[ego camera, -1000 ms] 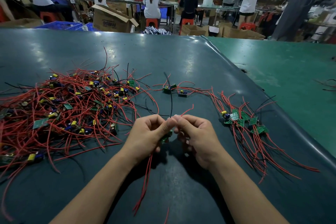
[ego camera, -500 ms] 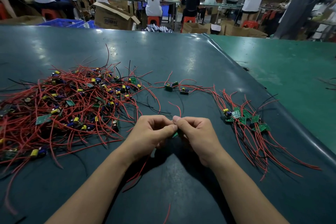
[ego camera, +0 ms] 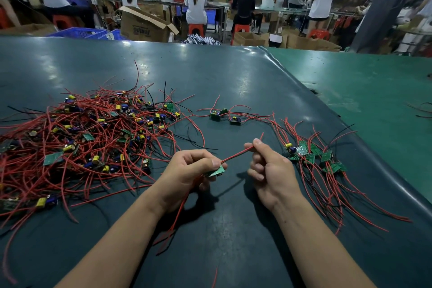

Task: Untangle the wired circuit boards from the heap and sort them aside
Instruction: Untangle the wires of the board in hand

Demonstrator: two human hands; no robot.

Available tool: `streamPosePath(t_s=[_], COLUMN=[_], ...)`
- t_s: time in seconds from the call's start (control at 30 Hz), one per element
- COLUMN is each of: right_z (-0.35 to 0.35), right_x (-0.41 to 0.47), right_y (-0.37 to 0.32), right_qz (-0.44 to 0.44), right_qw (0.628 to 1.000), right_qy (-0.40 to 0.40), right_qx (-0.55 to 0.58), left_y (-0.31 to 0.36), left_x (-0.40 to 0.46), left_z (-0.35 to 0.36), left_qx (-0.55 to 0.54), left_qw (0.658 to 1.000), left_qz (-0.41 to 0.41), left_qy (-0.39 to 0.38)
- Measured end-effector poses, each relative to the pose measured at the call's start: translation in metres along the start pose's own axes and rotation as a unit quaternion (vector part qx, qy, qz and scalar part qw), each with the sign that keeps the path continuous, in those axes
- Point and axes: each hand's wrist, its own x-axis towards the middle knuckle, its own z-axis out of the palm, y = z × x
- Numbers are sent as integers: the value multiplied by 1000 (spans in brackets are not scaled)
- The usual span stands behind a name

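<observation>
A big heap of tangled boards with red and black wires, yellow and blue parts covers the left of the dark table. My left hand grips one small green circuit board just above the table; more red wires trail down under my wrist. My right hand pinches that board's red wire between thumb and forefinger, pulled straight between both hands. A sorted pile of green boards lies to the right of my right hand, wires fanned toward me.
Two or three loose boards with wires lie at mid-table beyond my hands. A lighter green table adjoins on the right, past a raised seam. Seated and standing workers, cardboard boxes and blue crates fill the background.
My hands were together over the board; now they have drawn apart, the right one sliding out along a red wire and stretching it straight.
</observation>
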Motion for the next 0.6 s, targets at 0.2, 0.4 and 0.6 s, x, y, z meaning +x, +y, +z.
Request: streamPosePath(t_s=[0.2, 0.4, 0.6], right_z=[-4, -5, -8], right_x=[5, 8, 11], right_y=[-4, -3, -4], right_qz=[-44, -68, -102], right_qw=[998, 995, 991], right_qy=[38, 66, 84], right_qx=[16, -3, 2], left_y=[1, 3, 4], left_x=[0, -1, -1], left_z=[-1, -2, -1], left_qx=[-14, -16, -30], left_qw=[1000, 1000, 999], left_qz=[-4, -9, -5], left_qy=[-11, -9, -8])
